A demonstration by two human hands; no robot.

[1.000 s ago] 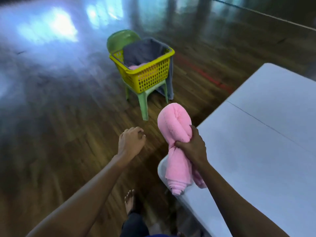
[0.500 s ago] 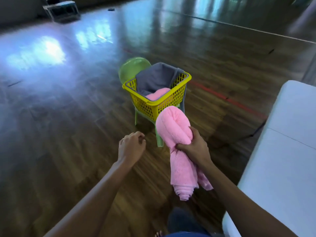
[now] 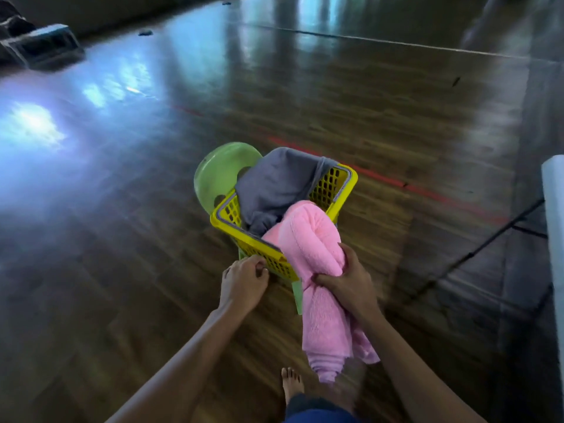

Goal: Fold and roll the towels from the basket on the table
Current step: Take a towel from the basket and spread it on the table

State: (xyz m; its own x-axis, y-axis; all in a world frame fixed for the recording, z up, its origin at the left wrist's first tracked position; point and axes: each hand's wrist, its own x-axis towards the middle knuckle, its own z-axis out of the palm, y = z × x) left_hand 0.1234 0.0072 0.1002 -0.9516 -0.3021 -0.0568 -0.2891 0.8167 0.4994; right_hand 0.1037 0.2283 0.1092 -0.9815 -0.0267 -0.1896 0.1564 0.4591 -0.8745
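Under you, the floor (image 3: 122,270) is dark glossy wood, with light glare (image 3: 33,123) at left. A green chair (image 3: 219,172) stands ahead, a red line (image 3: 427,190) behind it.

Rolled pink towel (image 3: 308,239) stands upright over the yellow basket's (image 3: 235,232) near corner; grey towel (image 3: 274,184) drapes its far rim.

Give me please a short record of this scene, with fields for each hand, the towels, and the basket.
right hand: grips the rolled pink towel round its middle
left hand: curled, beside the near corner of the yellow basket; contact unclear
grey towel: draped inside the basket, over its far rim
basket support: green chair
table: only an edge, far right
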